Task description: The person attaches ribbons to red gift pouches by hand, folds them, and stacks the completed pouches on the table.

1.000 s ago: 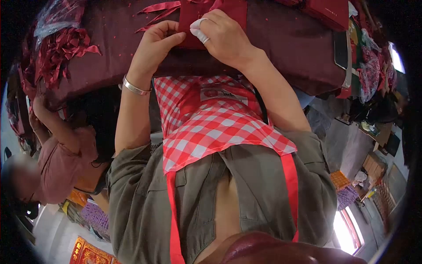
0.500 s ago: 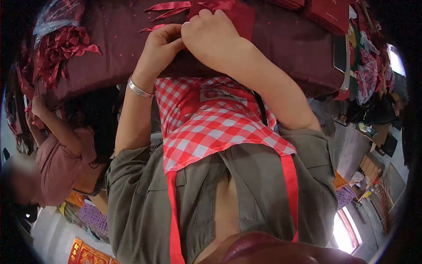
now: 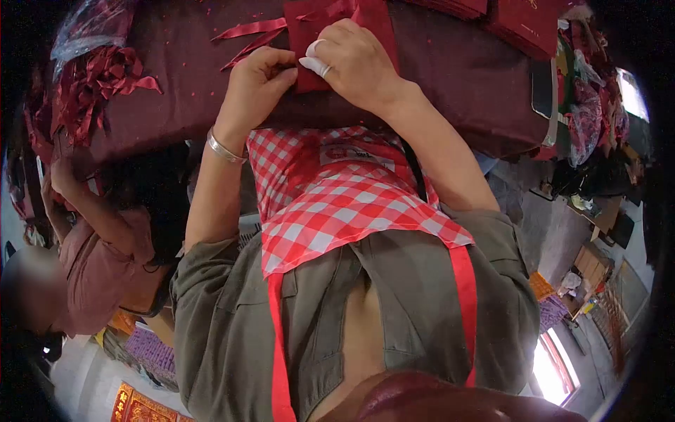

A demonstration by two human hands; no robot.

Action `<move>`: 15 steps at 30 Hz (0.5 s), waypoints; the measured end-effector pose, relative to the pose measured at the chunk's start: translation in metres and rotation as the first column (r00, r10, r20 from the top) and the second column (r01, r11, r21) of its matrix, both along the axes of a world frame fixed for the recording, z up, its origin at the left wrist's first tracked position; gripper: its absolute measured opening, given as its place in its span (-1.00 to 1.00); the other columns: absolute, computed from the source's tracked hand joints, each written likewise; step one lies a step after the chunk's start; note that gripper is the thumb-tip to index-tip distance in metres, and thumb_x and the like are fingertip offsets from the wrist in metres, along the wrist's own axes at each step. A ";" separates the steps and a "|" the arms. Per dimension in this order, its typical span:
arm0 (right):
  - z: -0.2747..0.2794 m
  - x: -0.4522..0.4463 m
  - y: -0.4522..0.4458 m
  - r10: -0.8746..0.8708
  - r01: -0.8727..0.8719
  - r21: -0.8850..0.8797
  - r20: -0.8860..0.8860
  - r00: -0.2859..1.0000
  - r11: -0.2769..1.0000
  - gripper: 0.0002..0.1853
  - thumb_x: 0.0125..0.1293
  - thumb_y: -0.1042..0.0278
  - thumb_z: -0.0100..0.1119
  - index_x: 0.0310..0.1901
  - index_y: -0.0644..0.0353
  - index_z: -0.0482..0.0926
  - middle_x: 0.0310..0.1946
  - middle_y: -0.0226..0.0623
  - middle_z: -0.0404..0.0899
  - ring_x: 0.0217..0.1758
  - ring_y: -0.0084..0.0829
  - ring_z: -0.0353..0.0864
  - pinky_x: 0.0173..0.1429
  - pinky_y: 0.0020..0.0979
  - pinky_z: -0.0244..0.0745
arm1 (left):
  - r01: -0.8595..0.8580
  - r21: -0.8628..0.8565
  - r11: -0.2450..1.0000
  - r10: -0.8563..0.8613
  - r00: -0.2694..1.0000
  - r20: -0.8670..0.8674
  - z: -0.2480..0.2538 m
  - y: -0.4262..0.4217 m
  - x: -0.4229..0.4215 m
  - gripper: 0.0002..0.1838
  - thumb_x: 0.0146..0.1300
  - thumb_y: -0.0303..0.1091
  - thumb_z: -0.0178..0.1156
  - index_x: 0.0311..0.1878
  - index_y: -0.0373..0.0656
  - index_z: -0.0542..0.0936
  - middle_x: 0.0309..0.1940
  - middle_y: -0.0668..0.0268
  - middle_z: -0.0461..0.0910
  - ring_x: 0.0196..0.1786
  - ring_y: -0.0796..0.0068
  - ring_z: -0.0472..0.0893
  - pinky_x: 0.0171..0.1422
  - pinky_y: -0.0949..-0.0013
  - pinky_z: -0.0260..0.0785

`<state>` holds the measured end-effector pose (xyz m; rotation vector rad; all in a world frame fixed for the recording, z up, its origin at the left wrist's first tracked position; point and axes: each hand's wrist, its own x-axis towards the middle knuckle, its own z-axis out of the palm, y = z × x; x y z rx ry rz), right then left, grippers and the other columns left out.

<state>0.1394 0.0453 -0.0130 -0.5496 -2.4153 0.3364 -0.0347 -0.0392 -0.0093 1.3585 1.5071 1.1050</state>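
A dark red flat piece (image 3: 304, 43), perhaps a card or paper bag, lies on the cloth-covered table at the top middle. Red satin ribbon (image 3: 249, 29) trails to its left, with more of it across the top of the piece. At the piece's left edge is my left hand (image 3: 261, 83), thumb and fingers pinched together; anything between them is hidden. My right hand (image 3: 358, 67) rests over the piece with curled fingers, and what they grip cannot be seen. White finger covers (image 3: 314, 65) show on two of its fingers.
Stacked dark red boxes or cards (image 3: 524, 28) stand at the upper right, near a phone-like black slab (image 3: 541, 88) at the table edge. A heap of red ribbons (image 3: 98, 84) and clear plastic (image 3: 88, 28) lie at left. Another person (image 3: 105, 260) works at the left side.
The red piece has shifted a little left and shows more below my hands. My right hand has turned and moved slightly down, exposing its white finger covers. My left hand is slightly lower.
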 end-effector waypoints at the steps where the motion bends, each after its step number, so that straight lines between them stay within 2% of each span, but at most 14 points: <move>1: -0.001 0.001 0.000 -0.009 0.010 0.034 -0.020 1.000 0.999 -0.86 0.08 0.33 0.30 -0.40 0.19 0.59 -0.36 -0.32 0.53 -0.20 -0.23 0.51 -0.11 -0.27 0.43 | 0.003 0.000 1.000 -0.003 0.997 -0.075 -0.003 0.000 -0.001 -0.80 0.16 -0.55 0.20 -0.12 -0.32 0.58 -0.31 0.33 0.60 -0.31 0.62 0.55 -0.20 0.51 0.42; 2: 0.000 0.003 -0.001 -0.006 0.007 0.034 -0.021 1.000 0.999 -0.86 0.08 0.33 0.30 -0.40 0.19 0.59 -0.36 -0.32 0.53 -0.20 -0.23 0.51 -0.11 -0.27 0.43 | 0.005 0.000 1.000 -0.005 0.989 -0.149 -0.005 0.000 0.000 -0.81 0.13 -0.55 0.21 -0.16 -0.32 0.59 -0.33 0.30 0.60 -0.31 0.60 0.56 -0.19 0.49 0.42; 4: 0.003 0.011 -0.005 0.054 -0.051 0.028 -0.091 0.994 0.998 -0.72 0.10 0.25 0.32 -0.20 0.20 0.60 -0.15 -0.23 0.52 0.00 -0.17 0.47 0.05 -0.26 0.41 | -0.002 0.036 0.999 0.009 0.985 -0.173 -0.003 0.001 0.001 -0.82 0.10 -0.55 0.22 -0.19 -0.32 0.59 -0.35 0.27 0.59 -0.33 0.55 0.57 -0.20 0.47 0.42; 5: 0.005 0.017 -0.009 0.054 -0.052 0.025 -0.092 0.994 0.998 -0.72 0.10 0.25 0.32 -0.20 0.20 0.60 -0.15 -0.23 0.52 0.00 -0.17 0.47 0.05 -0.26 0.41 | -0.004 0.071 0.997 0.018 0.980 -0.197 -0.002 0.001 0.002 -0.82 0.07 -0.54 0.23 -0.22 -0.31 0.60 -0.38 0.24 0.58 -0.35 0.51 0.57 -0.21 0.46 0.42; 6: 0.007 0.021 -0.011 -0.033 0.038 0.032 -0.140 0.990 0.999 -0.56 0.11 0.15 0.31 -0.04 0.21 0.53 0.01 -0.15 0.44 0.15 -0.09 0.37 0.18 -0.19 0.32 | -0.006 0.069 0.998 0.020 0.980 -0.198 0.004 0.002 0.004 -0.82 0.07 -0.54 0.23 -0.22 -0.31 0.60 -0.38 0.24 0.58 -0.35 0.51 0.57 -0.21 0.46 0.42; 7: 0.009 0.025 -0.013 -0.118 0.125 0.029 -0.187 0.975 0.992 -0.41 0.12 0.06 0.31 0.13 0.23 0.45 0.17 -0.06 0.36 0.29 -0.02 0.27 0.30 -0.13 0.24 | -0.013 0.069 0.998 0.031 0.960 -0.277 0.011 0.001 0.007 -0.83 0.05 -0.54 0.23 -0.24 -0.31 0.60 -0.40 0.21 0.58 -0.36 0.42 0.58 -0.22 0.43 0.42; 8: 0.009 0.030 -0.013 -0.195 0.203 0.018 -0.195 0.961 0.979 -0.40 0.12 0.05 0.31 0.13 0.23 0.45 0.17 -0.06 0.35 0.30 -0.02 0.26 0.31 -0.12 0.24 | -0.017 0.067 0.998 0.039 0.935 -0.354 0.016 0.001 0.009 -0.84 0.03 -0.54 0.23 -0.27 -0.30 0.61 -0.41 0.19 0.57 -0.37 0.33 0.59 -0.23 0.39 0.42; 9: 0.006 0.029 -0.011 -0.205 0.208 0.003 -0.148 0.967 0.978 -0.40 0.12 0.05 0.31 0.13 0.23 0.44 0.17 -0.06 0.35 0.30 -0.02 0.25 0.31 -0.12 0.23 | -0.012 0.065 0.998 0.034 0.934 -0.354 0.017 0.001 0.010 -0.84 0.03 -0.54 0.23 -0.27 -0.30 0.61 -0.41 0.19 0.57 -0.37 0.33 0.59 -0.23 0.39 0.42; 11: -0.002 0.028 -0.009 -0.189 0.188 -0.024 -0.043 0.981 0.982 -0.38 0.12 0.04 0.30 0.14 0.23 0.43 0.18 -0.06 0.34 0.31 -0.01 0.24 0.32 -0.11 0.22 | 0.061 0.169 0.984 0.033 0.864 -0.503 0.019 0.003 0.011 -0.86 -0.01 -0.52 0.24 -0.31 -0.29 0.61 -0.42 0.16 0.57 -0.35 0.20 0.59 -0.23 0.32 0.43; 15: -0.010 0.023 -0.013 -0.205 0.205 -0.013 0.016 0.979 0.979 -0.36 0.12 0.02 0.30 0.16 0.23 0.41 0.20 -0.05 0.31 0.33 0.00 0.21 0.33 -0.09 0.19 | 0.074 0.095 0.993 -0.015 0.859 -0.512 0.029 0.000 0.003 -0.88 -0.01 -0.51 0.24 -0.35 -0.29 0.61 -0.41 0.15 0.57 -0.33 0.14 0.59 -0.21 0.27 0.43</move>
